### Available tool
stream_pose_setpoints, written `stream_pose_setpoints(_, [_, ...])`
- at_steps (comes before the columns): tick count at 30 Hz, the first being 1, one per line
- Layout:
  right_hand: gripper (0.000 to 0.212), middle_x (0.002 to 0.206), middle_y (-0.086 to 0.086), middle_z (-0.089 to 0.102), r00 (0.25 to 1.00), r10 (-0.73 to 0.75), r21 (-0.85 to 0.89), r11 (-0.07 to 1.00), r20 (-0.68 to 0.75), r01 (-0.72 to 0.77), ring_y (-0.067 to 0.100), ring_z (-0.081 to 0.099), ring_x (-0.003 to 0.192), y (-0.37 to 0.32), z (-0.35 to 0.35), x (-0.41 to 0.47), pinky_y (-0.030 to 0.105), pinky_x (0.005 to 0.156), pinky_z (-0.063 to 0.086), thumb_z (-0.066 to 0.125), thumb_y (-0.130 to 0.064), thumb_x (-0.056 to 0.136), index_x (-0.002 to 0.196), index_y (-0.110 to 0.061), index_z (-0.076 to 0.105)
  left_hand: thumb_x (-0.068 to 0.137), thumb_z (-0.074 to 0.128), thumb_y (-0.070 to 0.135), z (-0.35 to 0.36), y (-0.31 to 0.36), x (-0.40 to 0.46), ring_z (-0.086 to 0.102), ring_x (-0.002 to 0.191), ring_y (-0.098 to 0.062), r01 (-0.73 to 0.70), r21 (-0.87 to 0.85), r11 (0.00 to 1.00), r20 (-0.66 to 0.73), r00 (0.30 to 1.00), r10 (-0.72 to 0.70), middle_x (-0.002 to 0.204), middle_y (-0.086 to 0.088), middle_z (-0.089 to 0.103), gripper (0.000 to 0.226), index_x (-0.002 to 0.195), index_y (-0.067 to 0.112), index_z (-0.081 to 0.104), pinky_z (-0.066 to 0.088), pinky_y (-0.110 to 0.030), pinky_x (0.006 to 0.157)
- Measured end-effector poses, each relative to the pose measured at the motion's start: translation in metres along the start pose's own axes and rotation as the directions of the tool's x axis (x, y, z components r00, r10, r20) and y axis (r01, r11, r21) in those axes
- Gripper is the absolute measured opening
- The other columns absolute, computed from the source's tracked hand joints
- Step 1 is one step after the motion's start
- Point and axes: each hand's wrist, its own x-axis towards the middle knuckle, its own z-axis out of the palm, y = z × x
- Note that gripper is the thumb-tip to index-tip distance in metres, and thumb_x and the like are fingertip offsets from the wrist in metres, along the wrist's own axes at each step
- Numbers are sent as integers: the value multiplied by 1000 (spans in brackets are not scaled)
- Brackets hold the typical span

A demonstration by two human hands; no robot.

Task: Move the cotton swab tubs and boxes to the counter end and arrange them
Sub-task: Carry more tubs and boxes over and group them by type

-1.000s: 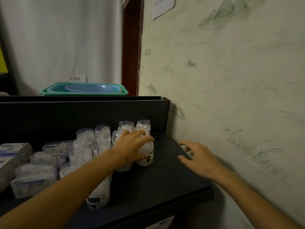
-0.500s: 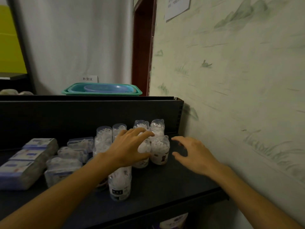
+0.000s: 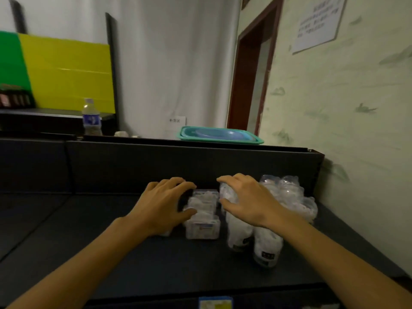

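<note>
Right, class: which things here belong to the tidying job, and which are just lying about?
Part of the job:
- cotton swab tubs
- clear swab boxes
- left hand
- right hand
- counter

Just lying about:
- water bottle
- green tray
- wall notice

This looks like a small shop: a black metal display shelf (image 3: 156,264) with a price tag (image 3: 215,303) on its front edge carries many packed cotton swab tubs (image 3: 267,244) and boxes (image 3: 202,228), and other goods (image 3: 15,99) stand on a far shelf
</note>
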Motion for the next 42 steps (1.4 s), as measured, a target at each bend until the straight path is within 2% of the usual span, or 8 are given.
stream_pose_setpoints(6, [59,132,1,49,994,-104,23,994,33,104,19,46,120,-115,28,49,37,98,44,56,-44,90,144,-31,34,83,52,61,-41,-100,-75,31,135,-13,83,10,996,-49,995,-83,147,9,32,65,141,41,28,24,-36,109])
stream_pose_setpoints(13, [61,132,1,47,977,-215,8,977,9,214,18,46,120,-252,74,98,34,98,43,53,-46,92,145,-32,29,83,45,66,-80,-216,-173,28,135,-8,194,87,977,-36,981,-192,147,14,29,65,140,43,25,20,-31,110])
stream_pose_setpoints(18, [61,135,2,45,949,-314,-27,949,12,315,19,45,121,-337,106,128,33,100,41,49,-48,93,147,-30,26,71,22,78,-103,-285,-243,32,133,-8,313,147,938,-14,949,-314,146,14,30,77,140,44,25,21,-32,108])
stream_pose_setpoints(22, [61,134,3,45,916,-398,-13,917,60,399,21,45,121,-406,131,157,35,101,40,49,-48,93,146,-30,27,85,42,66,-120,-328,-288,26,136,-6,407,164,899,-38,913,-407,149,16,24,63,141,46,20,18,-30,110])
stream_pose_setpoints(32, [59,131,1,47,832,-545,91,838,102,537,18,46,119,-521,184,230,34,99,42,50,-49,92,145,-31,29,85,43,65,-136,-439,-356,24,136,-6,572,149,806,-4,816,-578,149,17,23,61,139,48,20,19,-32,111])
stream_pose_setpoints(42, [60,136,1,45,817,-569,198,815,92,545,18,45,123,-636,242,349,34,101,42,54,-46,92,144,-31,30,85,46,63,-170,-599,-386,27,136,-10,666,243,705,-21,730,-683,148,14,26,62,139,46,22,23,-35,110])
